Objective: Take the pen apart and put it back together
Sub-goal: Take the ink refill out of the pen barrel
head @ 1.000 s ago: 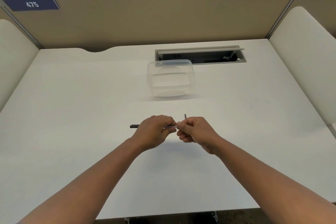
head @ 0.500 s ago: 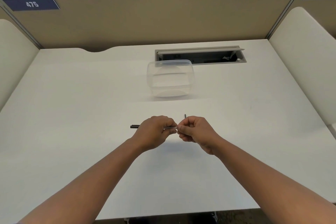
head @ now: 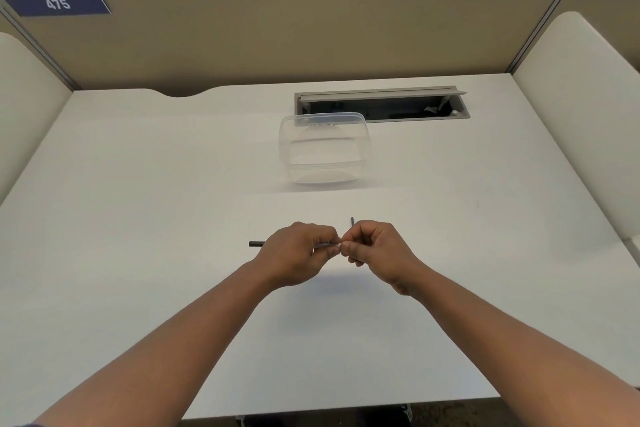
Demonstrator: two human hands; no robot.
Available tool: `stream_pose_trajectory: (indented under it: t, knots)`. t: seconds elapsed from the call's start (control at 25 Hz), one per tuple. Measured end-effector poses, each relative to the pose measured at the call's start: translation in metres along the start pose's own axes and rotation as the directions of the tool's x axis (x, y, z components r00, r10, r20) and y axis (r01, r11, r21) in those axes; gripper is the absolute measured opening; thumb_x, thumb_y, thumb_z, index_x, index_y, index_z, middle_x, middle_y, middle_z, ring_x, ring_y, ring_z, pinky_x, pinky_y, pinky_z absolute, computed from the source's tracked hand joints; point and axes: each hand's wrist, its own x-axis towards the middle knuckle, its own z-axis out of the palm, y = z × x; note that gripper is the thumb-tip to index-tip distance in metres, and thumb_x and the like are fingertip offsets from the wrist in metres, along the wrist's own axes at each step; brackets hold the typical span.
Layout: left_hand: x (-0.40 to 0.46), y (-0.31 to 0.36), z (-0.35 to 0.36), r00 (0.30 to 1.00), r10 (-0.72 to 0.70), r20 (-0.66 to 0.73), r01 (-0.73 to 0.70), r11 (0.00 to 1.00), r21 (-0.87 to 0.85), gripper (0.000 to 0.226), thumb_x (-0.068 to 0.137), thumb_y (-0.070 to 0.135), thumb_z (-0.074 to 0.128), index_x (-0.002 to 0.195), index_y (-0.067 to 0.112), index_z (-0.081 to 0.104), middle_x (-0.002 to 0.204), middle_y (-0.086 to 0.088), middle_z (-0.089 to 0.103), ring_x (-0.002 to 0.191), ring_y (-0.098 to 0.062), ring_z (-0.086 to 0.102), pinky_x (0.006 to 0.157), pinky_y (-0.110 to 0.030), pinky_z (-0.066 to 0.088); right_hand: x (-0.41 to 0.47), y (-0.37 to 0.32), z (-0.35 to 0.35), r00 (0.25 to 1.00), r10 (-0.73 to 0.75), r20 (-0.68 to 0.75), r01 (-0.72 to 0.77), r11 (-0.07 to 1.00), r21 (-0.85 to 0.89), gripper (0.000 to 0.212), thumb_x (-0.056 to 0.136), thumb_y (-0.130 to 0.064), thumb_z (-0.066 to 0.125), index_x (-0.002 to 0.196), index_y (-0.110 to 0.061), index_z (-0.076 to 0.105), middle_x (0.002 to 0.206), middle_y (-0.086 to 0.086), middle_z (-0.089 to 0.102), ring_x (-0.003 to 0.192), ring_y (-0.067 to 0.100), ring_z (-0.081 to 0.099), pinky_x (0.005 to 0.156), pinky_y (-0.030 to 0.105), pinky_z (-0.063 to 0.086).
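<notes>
From the head camera, both hands meet just above the middle of the white surface (head: pixel 138 218). The left hand (head: pixel 296 251) is closed around the pen (head: pixel 257 244), whose dark end sticks out past the knuckles to the left; a pale, thin stretch of it shows between the two hands. The right hand (head: pixel 375 250) pinches that near end with thumb and fingertip, and a short dark piece (head: pixel 352 221) rises from the top of this fist, probably another pen part tucked out of the way. Holding the pen level and steady in one hand while the other works its end looks like a twist or a pull at a joint; whether parts are coming off or going back on cannot be told, since the fingers hide the join.

Farther back, well apart from the hands, stands a clear plastic container (head: pixel 325 151) with no lid, and it looks empty. Beyond it is a recessed cable tray (head: pixel 381 104), its flap raised; cables or plugs inside are too dim to name.
</notes>
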Motion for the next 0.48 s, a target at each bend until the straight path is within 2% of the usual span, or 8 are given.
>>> stream_pose_trajectory:
  t: [0.2, 0.32, 0.48]
  knots:
    - [0.0009, 0.0006, 0.0015, 0.999, -0.008, 0.036, 0.006, 0.998, 0.059, 0.018, 0.098, 0.041, 0.052, 0.096, 0.029, 0.065, 0.081, 0.009, 0.067, 0.078, -0.014, 0.057, 0.065, -0.035, 0.052, -0.0001, 0.0051, 0.0009, 1.000, -0.002, -0.002, 0.002, 1.000, -0.026, 0.003, 0.090, -0.002, 0.068, 0.088, -0.001, 0.070, 0.075, 0.005, 0.070, 0.065, 0.013, 0.060, 0.065, 0.027, 0.050]
    - [0.0022, -0.0004, 0.0016, 0.998, -0.012, 0.054, 0.007, 0.996, 0.086, 0.018, 0.099, 0.041, 0.050, 0.095, 0.029, 0.063, 0.072, 0.008, 0.061, 0.075, -0.015, 0.055, 0.063, -0.034, 0.048, -0.0006, 0.0074, 0.0000, 1.000, -0.006, -0.007, 0.006, 0.999, -0.036, 0.004, 0.090, -0.002, 0.068, 0.087, -0.002, 0.070, 0.075, 0.005, 0.070, 0.066, 0.012, 0.059, 0.065, 0.026, 0.050]
    - [0.0012, -0.0046, 0.0028, 0.995, 0.037, 0.094, -0.052, 0.984, 0.169, 0.024, 0.101, 0.039, 0.040, 0.092, 0.025, 0.057, 0.069, 0.002, 0.055, 0.074, -0.018, 0.054, 0.062, -0.039, 0.050, 0.0002, 0.0075, -0.0041, 1.000, -0.024, 0.006, 0.024, 0.997, -0.072, 0.005, 0.091, -0.002, 0.068, 0.088, -0.005, 0.071, 0.075, 0.001, 0.069, 0.066, 0.011, 0.058, 0.065, 0.024, 0.050]
